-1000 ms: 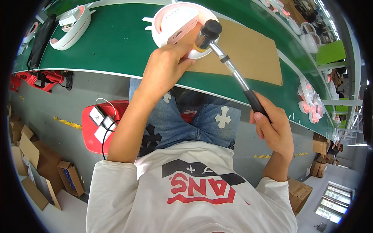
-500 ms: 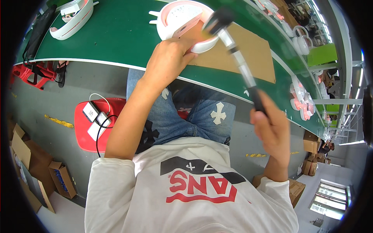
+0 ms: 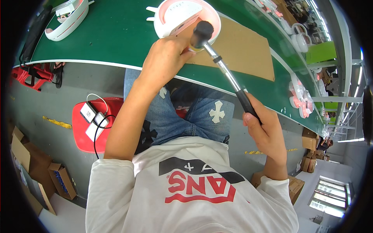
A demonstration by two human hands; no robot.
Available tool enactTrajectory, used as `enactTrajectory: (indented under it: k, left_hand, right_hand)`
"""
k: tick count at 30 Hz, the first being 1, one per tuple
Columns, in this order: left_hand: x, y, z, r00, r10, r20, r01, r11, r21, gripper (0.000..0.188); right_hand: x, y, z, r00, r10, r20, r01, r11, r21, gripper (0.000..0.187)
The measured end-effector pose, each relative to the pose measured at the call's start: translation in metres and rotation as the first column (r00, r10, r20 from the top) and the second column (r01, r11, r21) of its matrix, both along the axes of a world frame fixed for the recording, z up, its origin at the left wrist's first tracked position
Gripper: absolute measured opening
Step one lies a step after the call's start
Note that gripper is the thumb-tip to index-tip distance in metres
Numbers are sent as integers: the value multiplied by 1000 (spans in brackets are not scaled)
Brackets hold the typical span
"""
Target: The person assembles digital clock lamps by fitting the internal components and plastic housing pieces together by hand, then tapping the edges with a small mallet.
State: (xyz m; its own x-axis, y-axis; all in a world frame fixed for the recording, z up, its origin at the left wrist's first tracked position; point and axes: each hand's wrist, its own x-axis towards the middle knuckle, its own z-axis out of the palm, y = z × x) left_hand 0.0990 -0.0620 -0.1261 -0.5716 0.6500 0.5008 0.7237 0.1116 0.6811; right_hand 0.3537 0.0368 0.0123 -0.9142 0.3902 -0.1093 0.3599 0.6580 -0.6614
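Observation:
A round white-and-pink plastic housing (image 3: 166, 17) lies on a flat cardboard sheet (image 3: 244, 50) at the green table's near side. My left hand (image 3: 165, 56) is closed at its near rim, fingertips pinched there and partly hidden. In my right hand (image 3: 267, 134) is a hammer (image 3: 227, 73) with a metal shaft, gripped by its black handle. The dark, rounded hammer head is over the housing's near right rim, close to my left fingertips. Whether it touches the rim I cannot tell.
A curved white-and-pink part (image 3: 72, 23) lies at the table's far left, next to a black bag (image 3: 37, 37). More white-and-pink parts (image 3: 301, 97) lie at the right. A red stool (image 3: 83, 134) with small devices and cables stands at my left; cardboard boxes (image 3: 62, 180) sit on the floor.
The hammer head has swung down and left to the near rim of the housing, and my right hand has lowered slightly. My left hand stays at the rim.

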Motion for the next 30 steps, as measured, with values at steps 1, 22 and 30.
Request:
enactTrajectory:
  k: [1,22,30]
  left_hand:
    - [-1,-1,-4,1000,0,-14,0,1000,-4,18]
    - [-24,10,68,872,-317,-374,145,895,-421,31]
    - [-21,30,94,912,-84,-402,-23,967,-253,45]
  right_hand:
    - [0,1,2,1000,-8,18,9,998,-64,45]
    - [-2,140,-77,892,-265,-365,378,882,283,38]
    - [12,166,-94,864,-385,-323,458,869,187,39]
